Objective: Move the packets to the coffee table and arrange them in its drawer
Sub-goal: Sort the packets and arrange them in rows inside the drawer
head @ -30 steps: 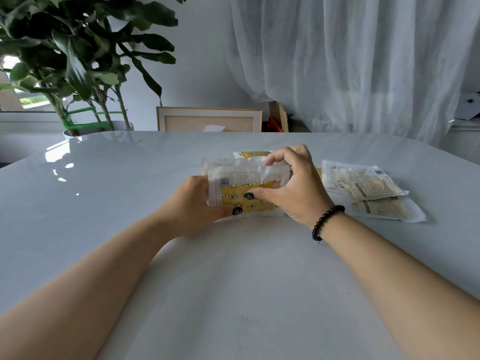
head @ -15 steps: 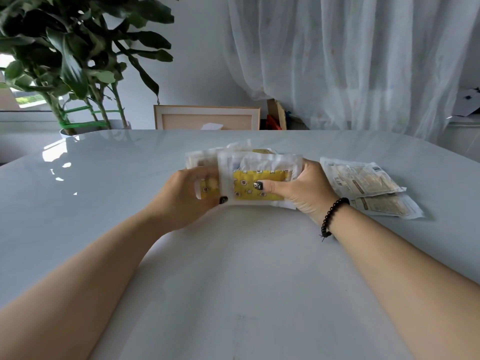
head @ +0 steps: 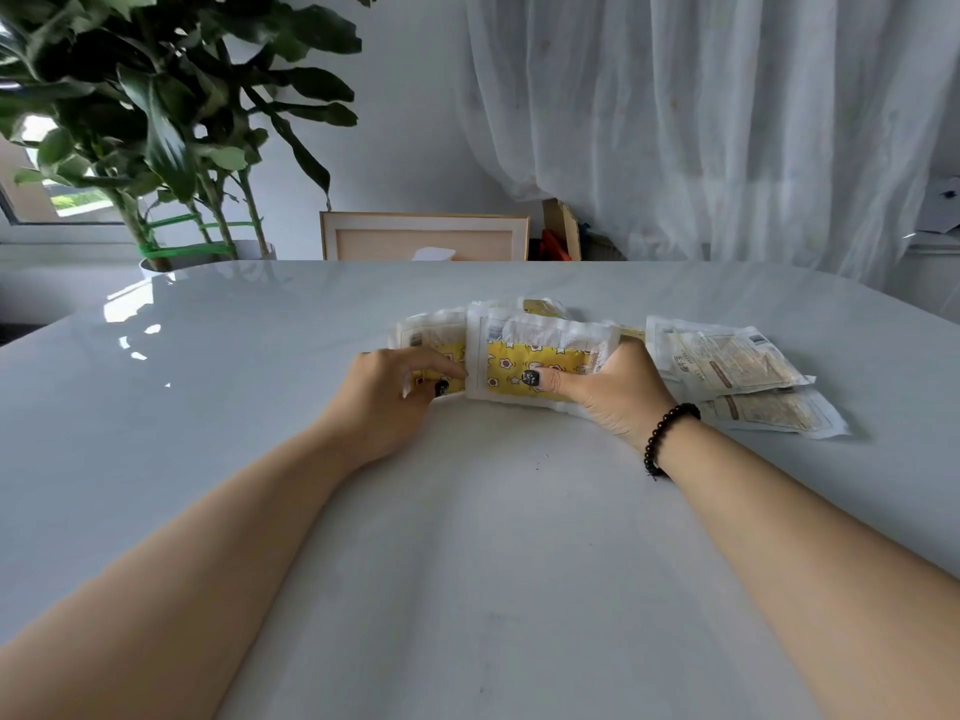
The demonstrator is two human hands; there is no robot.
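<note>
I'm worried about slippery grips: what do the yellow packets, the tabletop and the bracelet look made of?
Yellow packets: thin plastic film, probably; translucent white edges, crinkled, faint sheen. Tabletop: hard and glossy, perhaps glass or polished stone; it mirrors window light and the plant. Bracelet: round black beads, shiny; whether stone, glass or plastic cannot be told.
</note>
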